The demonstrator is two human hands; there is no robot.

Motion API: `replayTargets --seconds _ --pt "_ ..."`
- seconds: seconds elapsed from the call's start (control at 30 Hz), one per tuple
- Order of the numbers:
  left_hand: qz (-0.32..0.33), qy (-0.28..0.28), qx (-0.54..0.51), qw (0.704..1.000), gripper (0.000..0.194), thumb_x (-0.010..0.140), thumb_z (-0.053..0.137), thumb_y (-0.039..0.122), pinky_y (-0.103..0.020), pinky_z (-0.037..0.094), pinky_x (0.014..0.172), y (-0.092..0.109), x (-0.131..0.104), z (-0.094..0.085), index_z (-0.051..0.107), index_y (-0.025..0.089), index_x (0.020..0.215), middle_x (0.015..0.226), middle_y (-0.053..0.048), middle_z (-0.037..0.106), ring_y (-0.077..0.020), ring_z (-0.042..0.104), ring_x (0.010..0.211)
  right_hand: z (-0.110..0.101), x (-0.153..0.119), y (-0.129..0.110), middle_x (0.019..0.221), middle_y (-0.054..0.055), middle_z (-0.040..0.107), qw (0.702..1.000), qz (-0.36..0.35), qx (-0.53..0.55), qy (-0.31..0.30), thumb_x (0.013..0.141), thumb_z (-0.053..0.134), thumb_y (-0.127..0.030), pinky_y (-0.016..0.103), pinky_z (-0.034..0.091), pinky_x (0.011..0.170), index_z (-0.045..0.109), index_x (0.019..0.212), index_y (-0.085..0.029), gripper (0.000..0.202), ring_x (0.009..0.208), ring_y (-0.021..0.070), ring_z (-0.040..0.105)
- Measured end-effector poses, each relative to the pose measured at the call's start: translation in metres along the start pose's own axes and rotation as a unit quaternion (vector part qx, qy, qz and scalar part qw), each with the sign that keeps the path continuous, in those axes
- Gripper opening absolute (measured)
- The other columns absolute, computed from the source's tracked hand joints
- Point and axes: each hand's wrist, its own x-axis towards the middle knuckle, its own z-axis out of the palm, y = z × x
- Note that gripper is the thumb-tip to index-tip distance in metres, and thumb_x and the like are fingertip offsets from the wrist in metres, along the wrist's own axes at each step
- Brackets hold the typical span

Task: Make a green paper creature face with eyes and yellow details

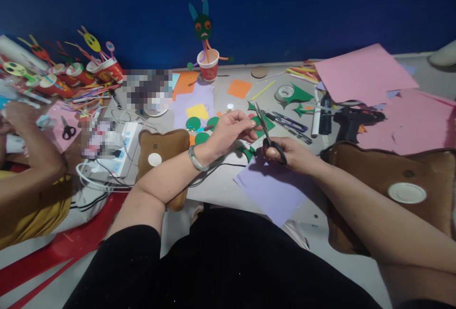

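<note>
My right hand (290, 154) grips black-handled scissors (265, 126), their blades pointing up and away from me. Close beside the blades, my left hand (231, 130) has thumb and fingers pinched together. Whatever it pinches is too small to make out. A piece of green paper (268, 124) shows just behind the scissors; whether the left fingers touch it, I cannot tell. Beneath the right hand lies a sheet of purple paper (274, 190). Green paper circles (193, 124) and a yellow paper piece (197, 111) lie beyond my left hand.
A red paper cup (208, 67) holding a green-headed figure stands at the back. Pens (290, 126), a tape roll (285, 92), a black glue gun (351, 119) and pink sheets (366, 73) lie rightward. Left are a power strip (124, 149), brown cushion (164, 145) and another person's arm (37, 147).
</note>
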Motion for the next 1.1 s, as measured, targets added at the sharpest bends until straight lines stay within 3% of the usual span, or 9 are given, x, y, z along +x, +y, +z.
replayTargets --seconds 0.6,0.83,1.1 --pt "0.002 0.003 0.009 1.0 0.031 0.089 0.076 0.022 -0.02 0.053 0.06 0.001 -0.001 0.001 0.049 0.021 0.075 0.065 0.003 0.07 -0.0078 0.067 0.057 -0.001 0.0 0.005 0.062 -0.001 0.053 1.0 0.002 -0.005 0.003 0.071 0.069 -0.094 0.03 0.034 0.057 0.057 0.069 -0.021 0.075 0.059 0.0133 0.043" --pt "0.007 0.0 0.006 1.0 0.028 0.09 0.073 0.019 -0.02 0.052 0.059 0.001 -0.001 0.001 0.049 0.021 0.075 0.067 0.002 0.072 -0.0078 0.067 0.057 -0.001 0.001 0.007 0.06 -0.002 0.048 1.0 0.005 -0.005 0.004 0.07 0.068 -0.096 0.031 0.032 0.057 0.056 0.069 -0.021 0.075 0.058 0.0129 0.041" --pt "0.009 0.006 0.012 1.0 0.027 0.091 0.07 0.016 -0.019 0.052 0.058 0.002 -0.001 0.001 0.049 0.021 0.075 0.066 0.003 0.071 -0.0069 0.066 0.056 0.001 -0.002 -0.008 0.06 -0.001 0.048 1.0 -0.001 -0.017 0.009 0.071 0.064 -0.098 0.031 0.033 0.057 0.051 0.065 -0.022 0.078 0.058 0.0135 0.041"
